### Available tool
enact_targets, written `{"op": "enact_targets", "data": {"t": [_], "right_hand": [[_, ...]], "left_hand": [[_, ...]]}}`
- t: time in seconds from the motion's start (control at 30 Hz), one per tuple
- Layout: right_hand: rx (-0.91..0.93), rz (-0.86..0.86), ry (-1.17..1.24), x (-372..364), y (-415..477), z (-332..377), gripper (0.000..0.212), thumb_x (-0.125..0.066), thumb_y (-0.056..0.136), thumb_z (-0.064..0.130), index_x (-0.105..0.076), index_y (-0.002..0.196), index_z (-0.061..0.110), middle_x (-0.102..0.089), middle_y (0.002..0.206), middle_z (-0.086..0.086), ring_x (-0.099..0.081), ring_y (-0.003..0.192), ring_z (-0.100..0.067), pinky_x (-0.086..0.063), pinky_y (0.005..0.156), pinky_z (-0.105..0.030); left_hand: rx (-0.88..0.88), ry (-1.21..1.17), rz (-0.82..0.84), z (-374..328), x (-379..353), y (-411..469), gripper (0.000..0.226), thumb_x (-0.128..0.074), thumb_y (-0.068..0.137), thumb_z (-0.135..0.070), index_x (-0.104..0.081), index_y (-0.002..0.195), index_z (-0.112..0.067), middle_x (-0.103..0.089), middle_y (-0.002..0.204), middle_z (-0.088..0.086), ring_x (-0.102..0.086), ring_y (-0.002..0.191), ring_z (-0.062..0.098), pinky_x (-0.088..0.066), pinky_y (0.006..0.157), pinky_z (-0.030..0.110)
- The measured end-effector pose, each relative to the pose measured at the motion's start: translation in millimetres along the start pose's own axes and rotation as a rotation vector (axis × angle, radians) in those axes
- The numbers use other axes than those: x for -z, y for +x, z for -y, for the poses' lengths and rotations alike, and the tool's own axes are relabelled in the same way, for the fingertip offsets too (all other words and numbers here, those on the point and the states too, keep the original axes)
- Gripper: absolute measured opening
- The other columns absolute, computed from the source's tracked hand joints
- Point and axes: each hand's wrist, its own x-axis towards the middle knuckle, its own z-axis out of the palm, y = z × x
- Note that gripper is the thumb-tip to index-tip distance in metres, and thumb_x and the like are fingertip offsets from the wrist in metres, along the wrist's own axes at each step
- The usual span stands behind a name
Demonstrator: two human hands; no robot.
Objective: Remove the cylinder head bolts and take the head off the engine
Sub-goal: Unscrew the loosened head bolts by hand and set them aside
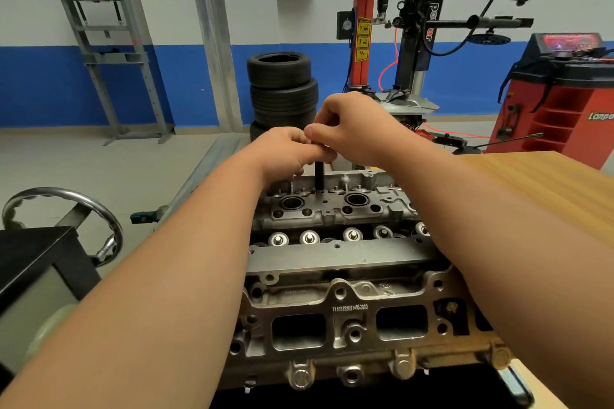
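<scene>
Beyond the cylinder head stand a stack of tyres, a tyre changer and, further right, a red wheel balancer. A chrome ring sits to its left. Both forearms reach across the head, hiding part of its right end. Its long axis runs left to right, ported side facing the camera. At its far edge a black shaft stands upright, with the left hand and right hand curled around its top.

Studs crowd my black tool; open air over the engine head, table right, steel wheel left.
</scene>
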Motion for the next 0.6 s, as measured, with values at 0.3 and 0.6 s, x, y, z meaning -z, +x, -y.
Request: {"op": "enact_targets", "data": {"t": [0.3,0.6], "right_hand": [[-0.042,-0.013,0.055,-1.8,0.8,0.5,0.021,-0.062,0.087,0.043,-0.056,0.085,0.023,-0.058,0.079,0.009,-0.055,0.072,-0.008,-0.037,0.057,-0.022],[0.031,0.031,0.064,3.5,-1.3,1.4,0.023,-0.052,0.089,0.02,-0.067,0.105,0.024,-0.063,0.091,0.012,-0.059,0.085,-0.003,-0.044,0.066,-0.018]], "left_hand": [[-0.066,0.022,-0.062,-0.1,-2.1,-0.2,0.019,-0.082,0.071,-0.029,-0.07,0.072,-0.014,-0.071,0.077,0.003,-0.065,0.071,0.01,-0.051,0.07,0.027],[-0.072,0.059,-0.032,-2.5,-2.0,-1.5,0.013,-0.077,0.078,-0.032,-0.074,0.084,-0.021,-0.075,0.085,-0.003,-0.07,0.08,0.012,-0.053,0.082,0.035]]}}
